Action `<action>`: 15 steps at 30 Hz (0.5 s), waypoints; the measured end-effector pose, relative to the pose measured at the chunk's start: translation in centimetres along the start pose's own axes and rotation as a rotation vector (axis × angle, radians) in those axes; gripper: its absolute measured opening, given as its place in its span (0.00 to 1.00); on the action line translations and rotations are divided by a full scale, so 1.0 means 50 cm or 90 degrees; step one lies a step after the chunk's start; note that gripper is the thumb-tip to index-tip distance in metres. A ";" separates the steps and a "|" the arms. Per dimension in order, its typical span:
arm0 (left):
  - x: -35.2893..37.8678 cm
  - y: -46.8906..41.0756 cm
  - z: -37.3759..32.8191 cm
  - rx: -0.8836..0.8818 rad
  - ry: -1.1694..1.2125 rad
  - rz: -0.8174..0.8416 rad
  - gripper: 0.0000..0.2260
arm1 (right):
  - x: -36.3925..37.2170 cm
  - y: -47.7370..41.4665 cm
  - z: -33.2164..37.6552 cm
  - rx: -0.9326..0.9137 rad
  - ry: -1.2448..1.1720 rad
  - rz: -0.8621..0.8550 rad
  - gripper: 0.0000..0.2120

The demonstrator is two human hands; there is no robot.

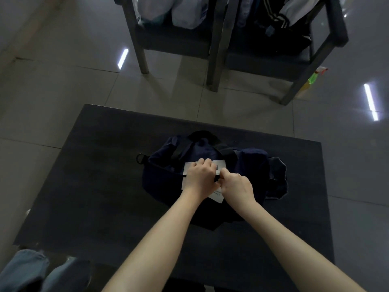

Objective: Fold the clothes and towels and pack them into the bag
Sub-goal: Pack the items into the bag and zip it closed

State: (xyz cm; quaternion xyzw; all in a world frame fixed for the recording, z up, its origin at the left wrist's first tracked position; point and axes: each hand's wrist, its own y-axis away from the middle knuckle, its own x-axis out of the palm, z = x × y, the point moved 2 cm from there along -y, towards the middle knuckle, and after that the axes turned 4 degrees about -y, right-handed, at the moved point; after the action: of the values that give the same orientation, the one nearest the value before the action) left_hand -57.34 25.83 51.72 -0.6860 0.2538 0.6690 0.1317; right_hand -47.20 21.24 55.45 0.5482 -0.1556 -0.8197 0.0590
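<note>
The navy duffel bag [160, 182] lies mid-table [101, 165], its long axis and zipper [166, 169] running left to right. The left hand [199, 173] clutches the bag's top over a white label [220, 164]. Just beside it, the right hand [236, 185] pinches the zipper, probably at the pull.

bag [162, 179] label [220, 162]: partly covered, print unreadable | chairs [174, 37]: cut by top edge

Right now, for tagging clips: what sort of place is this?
Probably a room indoors, home or office: glossy grey floor tiles, dark-framed chairs piled with clothes, a low black table bearing a navy fabric bag.
</note>
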 end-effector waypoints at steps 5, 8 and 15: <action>0.006 -0.012 -0.018 -0.056 0.042 0.024 0.19 | 0.002 -0.004 -0.005 0.019 -0.030 0.000 0.08; 0.004 -0.009 0.013 0.021 0.106 0.050 0.19 | 0.000 -0.011 -0.014 0.029 -0.016 0.016 0.09; 0.003 -0.012 0.060 0.094 0.010 0.105 0.10 | 0.005 -0.022 -0.016 0.083 -0.056 0.048 0.09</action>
State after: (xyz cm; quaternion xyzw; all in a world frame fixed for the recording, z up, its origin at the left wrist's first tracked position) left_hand -59.58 27.87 51.27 -0.6568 0.3587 0.6515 0.1244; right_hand -46.48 22.07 54.60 0.5083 -0.2318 -0.8281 0.0472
